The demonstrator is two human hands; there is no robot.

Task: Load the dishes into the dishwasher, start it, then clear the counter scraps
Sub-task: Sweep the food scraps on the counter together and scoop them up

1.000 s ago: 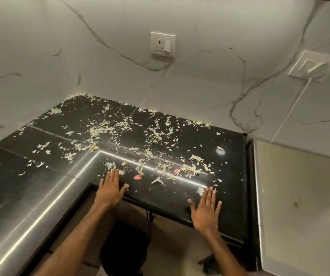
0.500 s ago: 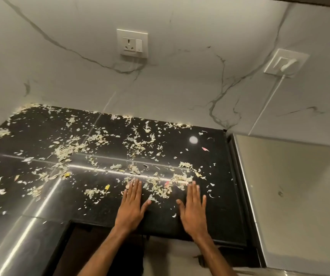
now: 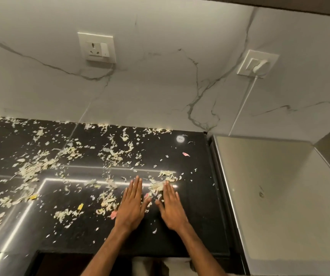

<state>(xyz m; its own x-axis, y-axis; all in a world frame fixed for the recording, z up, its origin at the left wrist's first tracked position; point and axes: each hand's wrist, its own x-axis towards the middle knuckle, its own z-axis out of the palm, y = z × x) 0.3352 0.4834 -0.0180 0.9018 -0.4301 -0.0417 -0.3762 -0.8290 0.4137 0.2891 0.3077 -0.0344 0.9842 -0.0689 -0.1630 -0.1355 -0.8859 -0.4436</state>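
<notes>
White marble-veined wall runs along the far side, and below it I see the black counter (image 3: 196,232) littered with pale vegetable scraps (image 3: 30,170) from the far left to just right of the middle. My left hand (image 3: 131,206) lies palm down on the counter, fingers straight and together, holding nothing. My right hand (image 3: 172,208) lies flat just beside it in the same way, thumbs angled toward each other and apart. A small heap of scraps (image 3: 157,185) sits between the fingertips of both hands, touching the right hand's fingers (image 3: 168,188). A pink bit (image 3: 113,214) lies against the left hand's outer edge. On the wall are a socket (image 3: 96,47) and, further right, a plugged socket (image 3: 257,63) with a white cable (image 3: 242,104) dropping behind a steel-topped unit (image 3: 279,196) right of the counter.
</notes>
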